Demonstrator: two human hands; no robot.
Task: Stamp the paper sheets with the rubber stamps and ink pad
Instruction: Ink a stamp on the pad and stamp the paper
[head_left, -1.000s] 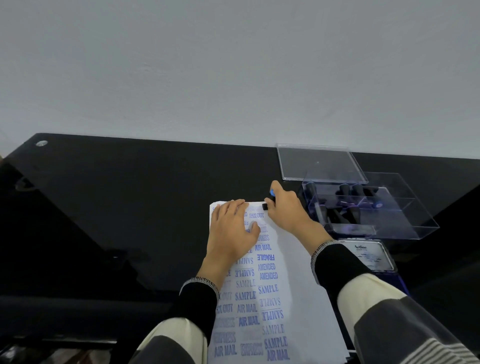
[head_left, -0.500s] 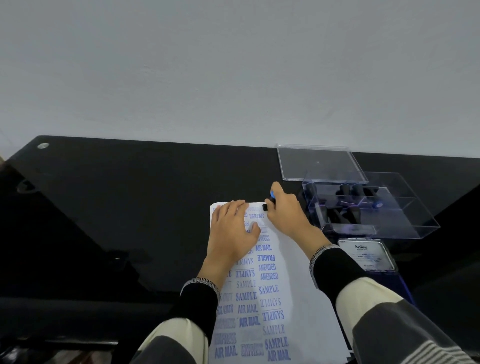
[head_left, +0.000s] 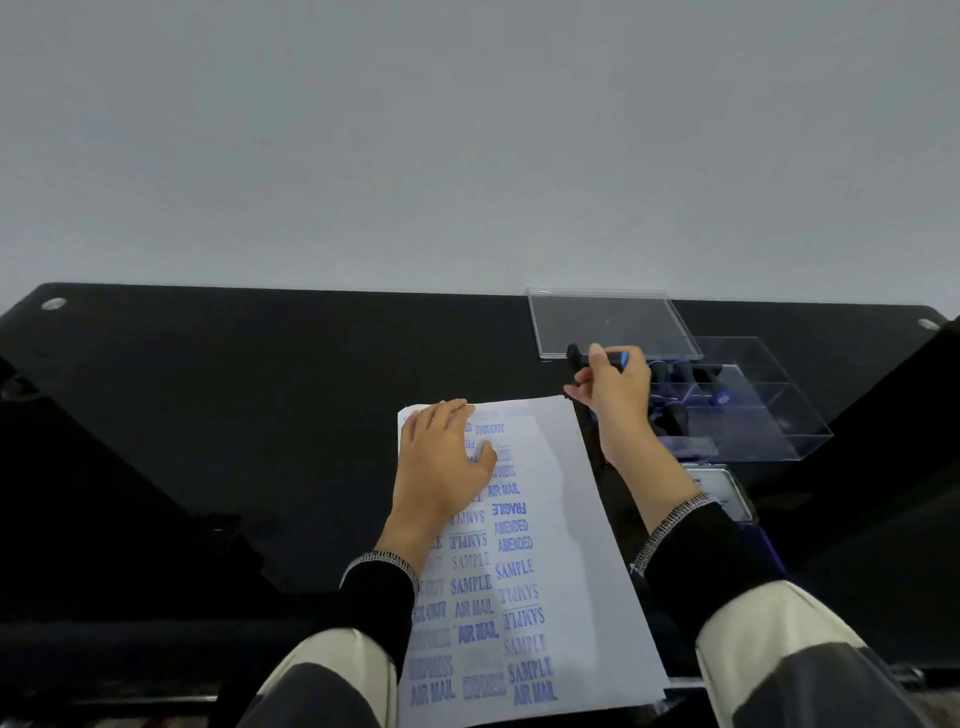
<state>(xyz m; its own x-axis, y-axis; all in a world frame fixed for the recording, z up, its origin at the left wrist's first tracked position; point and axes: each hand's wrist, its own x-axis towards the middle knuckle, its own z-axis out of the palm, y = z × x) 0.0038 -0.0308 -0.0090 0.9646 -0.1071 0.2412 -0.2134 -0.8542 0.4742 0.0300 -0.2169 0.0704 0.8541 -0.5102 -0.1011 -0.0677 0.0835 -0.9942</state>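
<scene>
- Stamp (head_left: 618, 357) has come up off the paper sheet (head_left: 550, 519); my right hand (head_left: 615, 395) grips it, fingers curled, above the table (head_left: 260, 415) beside the clear stamp box (head_left: 769, 415).
- Left hand (head_left: 441, 462) stays flat on the sheet, fingers straight.
- I judge that impression finished; re-inking or swapping stamps likely follows.

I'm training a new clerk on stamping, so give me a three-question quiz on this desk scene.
1. True or false: the left hand lies flat on the stamped paper sheet.
2. What does the right hand hold? A) rubber stamp B) pen C) clear lid
3. Which side of the sheet is the clear stamp box on?

Key: 1 true; 2 A; 3 the right.
</scene>
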